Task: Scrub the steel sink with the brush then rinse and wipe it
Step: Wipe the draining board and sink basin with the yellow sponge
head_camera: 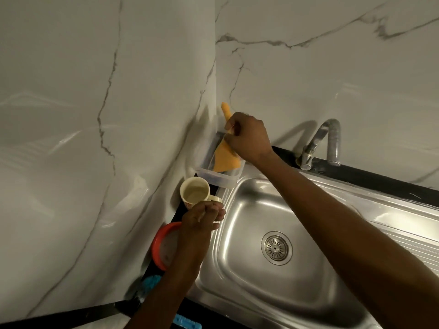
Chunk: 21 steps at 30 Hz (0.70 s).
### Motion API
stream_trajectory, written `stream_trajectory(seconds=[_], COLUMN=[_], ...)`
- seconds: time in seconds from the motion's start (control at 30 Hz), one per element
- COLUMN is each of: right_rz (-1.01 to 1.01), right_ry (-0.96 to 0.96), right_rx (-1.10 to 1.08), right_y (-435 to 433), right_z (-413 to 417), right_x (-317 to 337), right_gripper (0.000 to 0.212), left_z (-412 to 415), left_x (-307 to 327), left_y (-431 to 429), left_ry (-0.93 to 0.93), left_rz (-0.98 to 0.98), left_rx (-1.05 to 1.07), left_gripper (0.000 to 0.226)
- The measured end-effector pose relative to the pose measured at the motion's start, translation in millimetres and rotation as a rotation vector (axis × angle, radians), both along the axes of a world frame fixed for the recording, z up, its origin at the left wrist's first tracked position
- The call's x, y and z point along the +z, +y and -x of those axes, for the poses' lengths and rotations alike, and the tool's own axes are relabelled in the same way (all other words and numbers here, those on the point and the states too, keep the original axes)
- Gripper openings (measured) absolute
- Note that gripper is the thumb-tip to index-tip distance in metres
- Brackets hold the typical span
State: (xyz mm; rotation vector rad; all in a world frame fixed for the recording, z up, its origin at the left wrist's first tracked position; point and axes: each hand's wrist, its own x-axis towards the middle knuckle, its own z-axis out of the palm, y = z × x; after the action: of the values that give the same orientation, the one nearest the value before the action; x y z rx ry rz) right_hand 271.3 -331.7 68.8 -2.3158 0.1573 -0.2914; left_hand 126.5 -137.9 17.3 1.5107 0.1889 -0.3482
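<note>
Right hand (247, 136) is gripping the orange brush (225, 160), handle-up in the clear tub (213, 178) at the far left, so the steel sink (237, 286) is sitting just near-right of it, while the left hand (202, 214) is holding a mug (194, 192).

A cream cup (194, 192) is tilted, its open mouth turned up toward the camera, just left of the sink (249, 293). Behind it, a clear plastic container (213, 178) sits in the corner where the white marble-veined walls (71, 115) meet. Nearer the camera, a round red-rimmed dish (157, 242) lies on the black tabletop (380, 184). A fuzzy blue object (152, 281) lies nearer still, and another blue item (187, 322) shows at the bottom edge.
</note>
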Motion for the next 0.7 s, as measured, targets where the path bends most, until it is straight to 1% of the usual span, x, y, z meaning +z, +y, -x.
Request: stream_trajectory(seconds=[0.03,0.07,0.1,0.13,0.17,0.2,0.23,0.27,0.3,0.33,0.37,0.4,0.43,0.47,0.53,0.57,0.63,0.7], right_rz=[-0.078,-0.204,-0.398,-0.650,-0.922,-1.186,-1.398,-1.532,-1.619,-1.665,-1.681,-1.660,-1.609,-1.535,-1.355,-1.282,-1.107,-0.857], right_ry=[-0.016,-0.003,0.040,0.088,0.128,0.163,0.203,0.257,0.318,0.370,0.407,0.430,0.451,0.464,0.437,0.391,0.239,0.073], right_rx=[-0.017,-0.043,-0.079,-0.117,-0.146,-0.149,-0.139,-0.142,-0.158,-0.190,-0.222,-0.254,-0.278,-0.286,-0.293,-0.282,-0.223,-0.179], right_y=[-5.5,-11.9,-16.9,-23.1,-31.2,-40.0,-48.1,-55.6,-60.6,-64.5,-66.3,-68.7,-69.6,-70.8,-72.3,-72.0,-72.3,-72.6], right_z=[13.3,28.9,45.8,63.8,82.2,100.5,119.0,136.9,154.7,169.6,181.7,191.1,196.7,199.1,195.8,192.4,177.4,156.5], right_x=[4.5,7.8,9.9,11.4,8.8,3.4,-2.4,-12.3,-20.8,-31.5,-41.5,-51.2,-58.6,-64.8,-71.7,-71.1,-73.3,-79.2], right_gripper=[0.023,0.029,0.037,0.045,0.048,0.044,0.036,0.031,0.030,0.033,0.038,0.042,0.042,0.038,0.031,0.030,0.028,0.027], left_z=[-0.3,0.2,-0.4,-1.2,-2.7,-4.5,-5.1,-5.0,-3.9,-2.4,-0.4,1.4,2.7,3.2,2.2,2.3,1.9,1.9], left_x=[2.7,5.4,6.6,7.1,5.8,4.3,3.4,2.0,0.1,-2.6,-4.3,-6.1,-8.2,-11.5,-16.3,-18.3,-21.5,-24.1], left_y=[-2.2,-5.3,-7.9,-11.1,-13.7,-16.2,-19.4,-22.2,-25.4,-28.1,-29.9,-32.9,-35.7,-39.0,-44.9,-47.8,-53.2,-57.1], left_ry=[-0.010,-0.014,-0.017,-0.018,-0.018,-0.012,-0.006,-0.001,0.002,0.005,0.008,0.015,0.019,0.025,0.024,0.027,0.028,0.022], left_rz=[0.004,0.013,0.014,0.015,0.008,0.006,0.004,0.013,0.013,0.026,0.038,0.054,0.053,0.057,0.045,0.031,0.019,-0.005], left_rx=[-0.010,-0.025,-0.041,-0.054,-0.065,-0.070,-0.077,-0.078,-0.085,-0.090,-0.094,-0.101,-0.111,-0.122,-0.145,-0.162,-0.183,-0.202], left_gripper=[0.015,0.015,0.014,0.012,0.013,0.015,0.016,0.017,0.016,0.014,0.009,0.010,0.015,0.017,0.012,0.012,0.023,0.027])
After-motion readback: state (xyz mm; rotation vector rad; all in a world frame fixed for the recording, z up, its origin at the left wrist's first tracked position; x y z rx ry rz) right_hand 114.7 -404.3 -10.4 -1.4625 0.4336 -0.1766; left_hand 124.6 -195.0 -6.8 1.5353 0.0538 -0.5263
